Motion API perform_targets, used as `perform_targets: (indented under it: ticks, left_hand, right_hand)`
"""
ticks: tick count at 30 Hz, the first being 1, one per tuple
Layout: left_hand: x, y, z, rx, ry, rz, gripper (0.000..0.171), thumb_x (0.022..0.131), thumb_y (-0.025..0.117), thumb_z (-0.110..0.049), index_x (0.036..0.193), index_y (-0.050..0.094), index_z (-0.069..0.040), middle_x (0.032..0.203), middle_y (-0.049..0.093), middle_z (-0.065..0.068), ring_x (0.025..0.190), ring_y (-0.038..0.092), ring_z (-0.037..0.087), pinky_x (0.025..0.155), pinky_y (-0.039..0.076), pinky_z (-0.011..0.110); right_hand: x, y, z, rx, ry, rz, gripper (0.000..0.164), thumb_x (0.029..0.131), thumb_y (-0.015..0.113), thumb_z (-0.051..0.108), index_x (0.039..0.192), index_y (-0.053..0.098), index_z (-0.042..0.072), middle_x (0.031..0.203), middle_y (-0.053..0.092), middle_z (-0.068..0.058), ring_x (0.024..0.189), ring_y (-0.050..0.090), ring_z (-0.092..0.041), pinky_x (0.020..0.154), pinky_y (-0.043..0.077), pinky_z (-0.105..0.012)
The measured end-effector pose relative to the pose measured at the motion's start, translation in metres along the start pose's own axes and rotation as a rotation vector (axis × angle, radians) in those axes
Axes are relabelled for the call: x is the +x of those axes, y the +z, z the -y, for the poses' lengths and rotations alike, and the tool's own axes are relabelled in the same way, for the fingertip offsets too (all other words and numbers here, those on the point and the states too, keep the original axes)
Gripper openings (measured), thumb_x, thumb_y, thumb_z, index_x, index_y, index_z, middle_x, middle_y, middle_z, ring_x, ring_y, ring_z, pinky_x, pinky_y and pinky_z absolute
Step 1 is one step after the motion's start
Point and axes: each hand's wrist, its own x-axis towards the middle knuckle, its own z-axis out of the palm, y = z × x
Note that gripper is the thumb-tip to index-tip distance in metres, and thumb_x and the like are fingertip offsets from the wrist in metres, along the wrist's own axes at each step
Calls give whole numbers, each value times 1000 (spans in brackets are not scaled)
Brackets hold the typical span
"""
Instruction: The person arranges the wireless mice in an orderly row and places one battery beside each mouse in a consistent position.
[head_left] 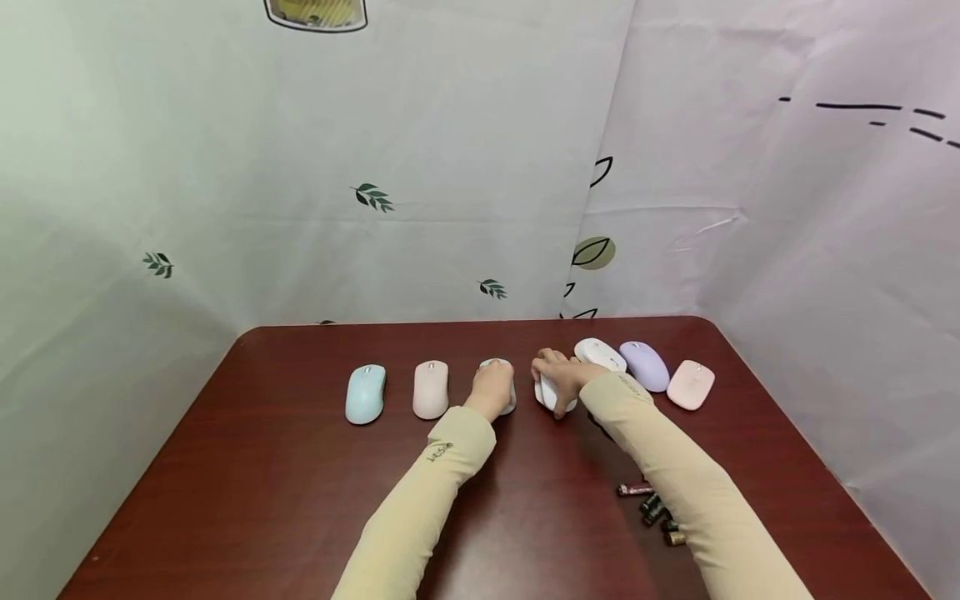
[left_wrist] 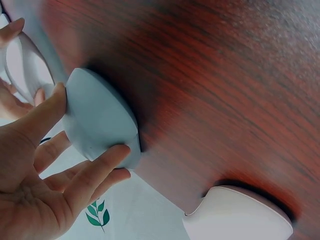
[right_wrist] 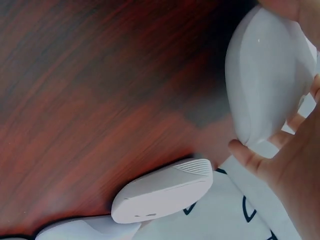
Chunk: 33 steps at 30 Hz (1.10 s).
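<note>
Near the far middle of the table, my left hand (head_left: 491, 390) grips a pale grey-blue computer mouse (left_wrist: 100, 112), thumb on one side and fingers on the other. In the head view that hand covers most of it. Just to the right, my right hand (head_left: 561, 377) holds a white computer mouse (right_wrist: 267, 75) by its sides, with part of the mouse (head_left: 546, 392) showing below the fingers. Left of my left hand lies a pale pink mouse (head_left: 431, 390). Another white mouse (head_left: 597, 353) lies right beside my right hand.
A light blue mouse (head_left: 365, 394) lies farther left on the dark red table (head_left: 247, 467). A purple mouse (head_left: 645, 367) and a pink mouse (head_left: 691, 385) lie at the far right. Several batteries (head_left: 654, 508) lie beside my right forearm. A printed white cloth (head_left: 450, 167) hangs behind the table.
</note>
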Motion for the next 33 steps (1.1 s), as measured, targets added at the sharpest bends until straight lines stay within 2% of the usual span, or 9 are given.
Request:
perform_targets:
  ticks: [4, 13, 19, 26, 33]
  left_hand:
    - [0, 2, 1, -1, 2, 4, 24, 78, 74, -13, 99, 67, -5, 104, 66, 14, 98, 64, 28, 88, 51, 42]
    - [-1, -1, 2, 1, -4, 9, 22, 78, 74, -12, 97, 67, -6, 104, 66, 14, 97, 64, 28, 88, 51, 43]
    - [-2, -2, 0, -17, 4, 22, 18, 78, 73, -11, 94, 67, -5, 105, 65, 15, 97, 64, 29, 87, 51, 43]
    - [0, -3, 1, -25, 16, 2, 22, 76, 76, -13, 93, 66, -5, 100, 65, 14, 90, 65, 27, 74, 54, 39]
    - [1, -2, 3, -72, 10, 2, 24, 73, 78, -12, 93, 67, -4, 98, 65, 13, 91, 62, 25, 75, 53, 36]
  right_hand:
    - [1, 1, -2, 6, -12, 37, 58, 58, 86, 11, 92, 40, 14, 120, 35, -13, 115, 38, -30, 80, 37, -38]
    - [5, 1, -1, 52, 2, 82, 57, 57, 83, 0, 94, 42, 11, 124, 33, -14, 118, 34, -29, 88, 37, -36]
    - [5, 2, -2, 46, 11, 68, 58, 56, 84, 1, 93, 41, 10, 121, 34, -15, 119, 35, -31, 91, 37, -36]
    - [5, 3, -8, 96, 6, 58, 57, 57, 83, 1, 92, 39, 11, 117, 34, -14, 115, 35, -31, 93, 35, -37]
    - [4, 9, -12, 128, -13, 47, 55, 58, 82, 1, 91, 39, 10, 117, 34, -15, 114, 34, -31, 94, 35, -38]
